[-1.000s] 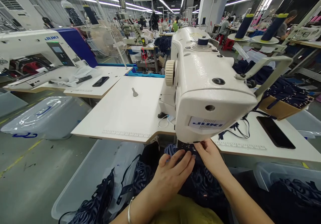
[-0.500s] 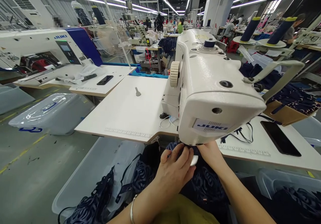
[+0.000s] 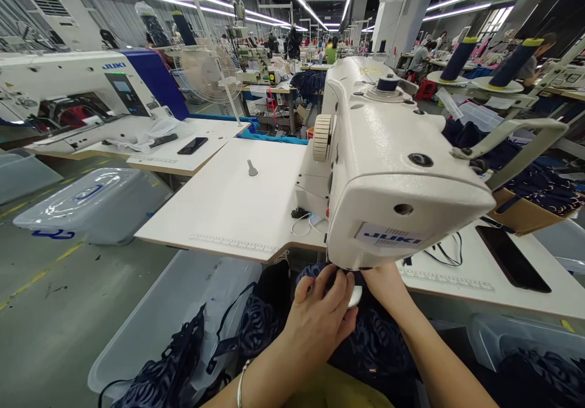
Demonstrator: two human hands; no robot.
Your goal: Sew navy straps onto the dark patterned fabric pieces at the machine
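My left hand (image 3: 317, 313) is at the front of the white sewing machine (image 3: 411, 182), its fingers curled and pinching the edge of a navy patterned bra (image 3: 379, 335). The bra hangs down over my lap. My right hand (image 3: 386, 283) reaches under the machine head from the right; its fingertips are hidden there, so their grip does not show. A small white rounded piece (image 3: 355, 297) shows beside my left fingers; I cannot make out what it is. The needle area is hidden behind the machine head.
A clear plastic bin (image 3: 150, 316) holding navy bras stands below the table (image 3: 228, 200) on the left. A black phone (image 3: 512, 258) lies on the right tabletop, with a cardboard box (image 3: 532, 210) of navy fabric behind. Another sewing machine (image 3: 59, 85) is at left.
The view has shifted slightly, so the machine head sits a little farther right and lower. Both hands stay in nearly the same place at the machine.
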